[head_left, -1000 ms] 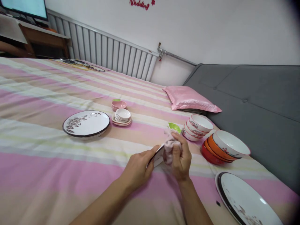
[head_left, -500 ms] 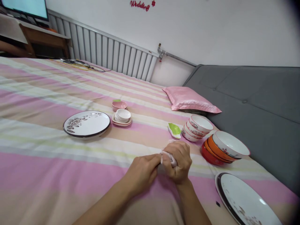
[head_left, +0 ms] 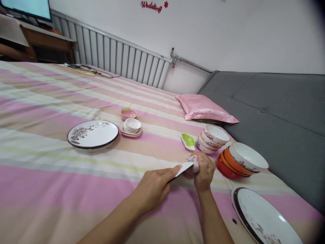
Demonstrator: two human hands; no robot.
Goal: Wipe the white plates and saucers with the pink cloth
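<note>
My left hand (head_left: pixel 155 187) pinches one end of a small flat white piece with a dark edge (head_left: pixel 184 168); its exact kind I cannot make out. At the other end, my right hand (head_left: pixel 205 172) is closed on a pale pinkish cloth (head_left: pixel 194 160) wrapped over the piece. Just beyond the right hand lies a green and white leaf-shaped dish (head_left: pixel 188 141). Beside it are stacked white bowls with red rims (head_left: pixel 215 134), and to their right larger orange and red bowls (head_left: pixel 232 162) with a white-inside bowl on top.
Patterned plates rest at left (head_left: pixel 93 134) and at lower right (head_left: pixel 264 215) on the striped bedsheet (head_left: pixel 63 189). Small white dishes (head_left: pixel 133 124) sit near pink bowls (head_left: pixel 129 114). A pink pillow (head_left: pixel 205 107) leans near the grey headboard (head_left: pixel 276 101). A small black chip (head_left: pixel 235 221) lies by the right plate.
My right hand has slid right and slightly up with the cloth, away from my left hand, baring the white face of the piece between them. My left hand stays nearly in place.
</note>
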